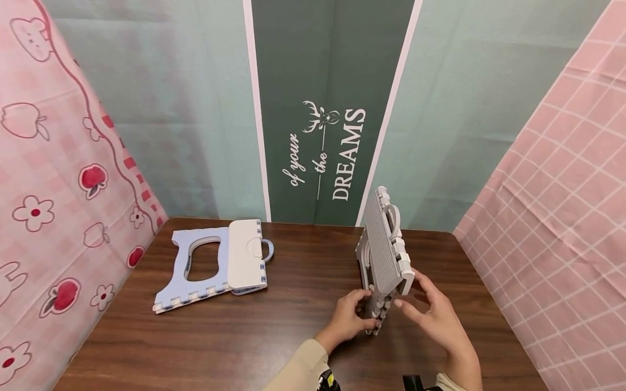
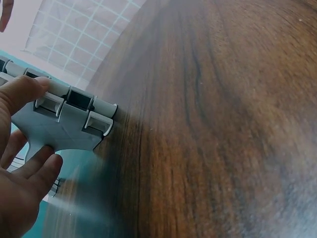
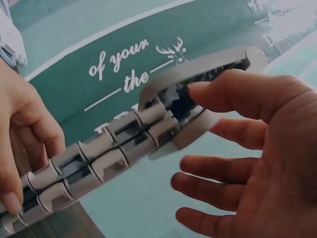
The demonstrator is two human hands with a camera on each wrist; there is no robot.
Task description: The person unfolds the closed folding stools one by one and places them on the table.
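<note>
A grey-white folding step stool point(image 1: 383, 244) stands partly folded on the table's right side, its ridged top panel tilted and a loop handle along one edge. My left hand point(image 1: 346, 320) grips the near edge of its lower leg panel. In the left wrist view the thumb lies on the hinged edge point(image 2: 74, 99), with the fingers on the panel's other side. My right hand point(image 1: 440, 317) is at the near end of the top panel. Its fingers are spread and fairly straight in the right wrist view, the thumb point(image 3: 223, 91) right at the panel's end.
A second folding step stool point(image 1: 244, 255), light blue and white, lies flat on the left of the brown wooden table point(image 1: 288, 347). Behind the table hangs a green cloth point(image 1: 337, 65) with white lettering. Pink patterned cloths point(image 1: 562, 217) close off both sides.
</note>
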